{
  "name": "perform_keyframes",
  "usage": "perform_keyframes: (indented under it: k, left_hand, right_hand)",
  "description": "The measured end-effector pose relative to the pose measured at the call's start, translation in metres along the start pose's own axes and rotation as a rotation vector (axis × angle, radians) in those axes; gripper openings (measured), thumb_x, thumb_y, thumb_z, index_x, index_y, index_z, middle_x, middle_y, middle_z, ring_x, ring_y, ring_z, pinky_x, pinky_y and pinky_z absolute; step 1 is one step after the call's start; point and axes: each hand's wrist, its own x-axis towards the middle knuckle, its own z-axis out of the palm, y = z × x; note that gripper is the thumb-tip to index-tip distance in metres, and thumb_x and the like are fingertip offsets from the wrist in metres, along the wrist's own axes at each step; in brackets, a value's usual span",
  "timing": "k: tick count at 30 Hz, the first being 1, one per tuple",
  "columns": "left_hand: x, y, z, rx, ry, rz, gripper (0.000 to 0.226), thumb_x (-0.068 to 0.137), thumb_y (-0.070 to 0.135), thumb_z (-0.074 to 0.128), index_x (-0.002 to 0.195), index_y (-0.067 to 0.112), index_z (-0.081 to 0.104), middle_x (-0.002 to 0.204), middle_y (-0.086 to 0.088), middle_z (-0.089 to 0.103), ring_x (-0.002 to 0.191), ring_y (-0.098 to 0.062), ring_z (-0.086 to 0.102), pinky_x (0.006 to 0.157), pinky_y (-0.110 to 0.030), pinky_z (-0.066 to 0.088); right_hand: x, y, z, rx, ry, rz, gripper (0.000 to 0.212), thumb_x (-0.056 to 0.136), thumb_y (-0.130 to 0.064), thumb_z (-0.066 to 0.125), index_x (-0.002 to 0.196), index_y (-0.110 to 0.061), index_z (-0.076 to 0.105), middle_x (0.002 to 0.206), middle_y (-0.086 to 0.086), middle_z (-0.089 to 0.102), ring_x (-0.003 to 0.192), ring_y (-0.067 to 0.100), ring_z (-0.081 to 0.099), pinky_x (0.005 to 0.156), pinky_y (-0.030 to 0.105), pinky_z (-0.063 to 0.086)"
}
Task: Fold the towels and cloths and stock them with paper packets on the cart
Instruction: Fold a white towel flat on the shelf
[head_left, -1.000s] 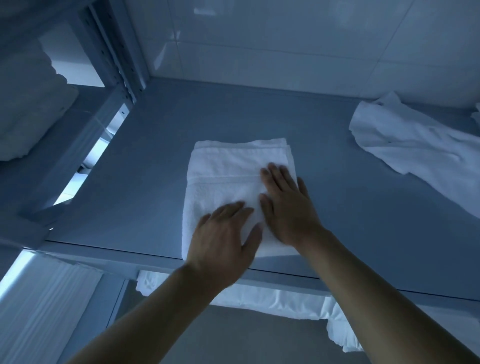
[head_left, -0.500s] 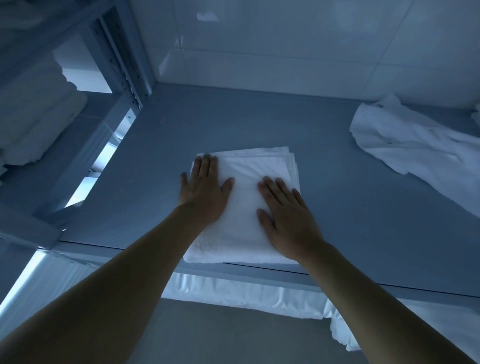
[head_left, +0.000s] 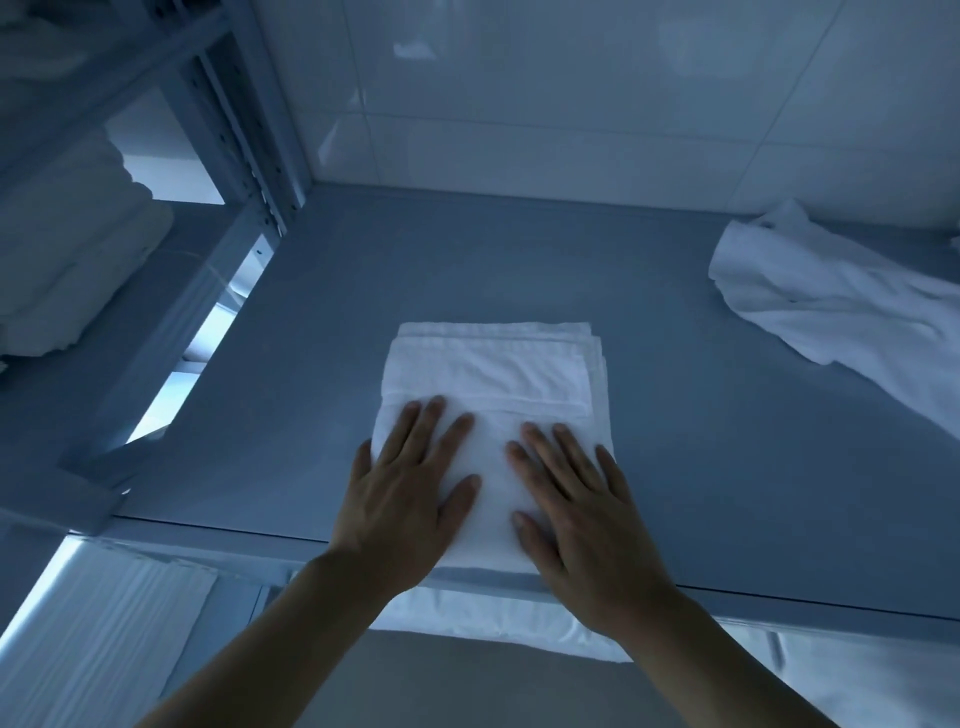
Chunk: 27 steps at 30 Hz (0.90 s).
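A folded white terry towel (head_left: 493, 395) lies flat on the grey-blue metal shelf surface (head_left: 519, 270), its near edge reaching the front lip of the shelf; both hands rest on its near half, side by side and apart. The left hand (head_left: 410, 499) lies palm down with fingers straight and slightly spread, its little finger at the towel's left edge; half a second ago it lay farther up, near the towel's far left corner, and it has since slid back toward the person. The right hand (head_left: 576, 514) presses flat with fingers spread, on the right half as before; neither hand pinches the cloth. A crumpled white unfolded cloth (head_left: 831, 306) lies well apart at the right of the shelf, unmoved; stacked pale towels (head_left: 67, 249) sit in the left rack bay.
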Motion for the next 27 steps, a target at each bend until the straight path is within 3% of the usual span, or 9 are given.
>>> perform_keyframes:
  k: [6,14,27]
  left_hand:
    - [0.034,-0.041,-0.008,0.027,0.002,-0.047,0.069,0.098,0.069,0.014,0.163,0.043,0.016,0.173,0.01,0.008,0.16,-0.014,0.006,0.116,-0.047,0.033]
    - [0.097,-0.108,-0.02,0.003,-0.04,-0.098,0.067,0.098,0.067,0.022,0.161,0.047,0.012,0.172,0.016,0.002,0.158,-0.01,0.001,0.12,-0.053,0.028]
    - [0.15,-0.182,-0.026,0.002,0.081,-0.078,0.063,0.1,0.059,0.033,0.16,0.041,0.028,0.17,0.005,0.022,0.157,-0.019,0.019,0.114,-0.055,0.038]
  right_hand:
    - [0.063,-0.015,0.002,-0.006,-0.028,0.008,0.063,0.106,-0.054,0.021,0.165,-0.032,0.018,0.174,-0.009,0.007,0.161,0.017,0.001,0.128,0.049,0.011]
    - [0.155,-0.034,0.013,-0.007,-0.023,0.023,0.064,0.106,-0.052,0.026,0.165,-0.031,0.017,0.174,-0.009,0.007,0.161,0.018,0.003,0.128,0.047,0.007]
    - [0.251,-0.06,0.029,-0.015,0.033,0.013,0.063,0.106,-0.051,0.026,0.165,-0.031,0.016,0.174,-0.007,0.009,0.16,0.019,0.006,0.128,0.048,0.007]
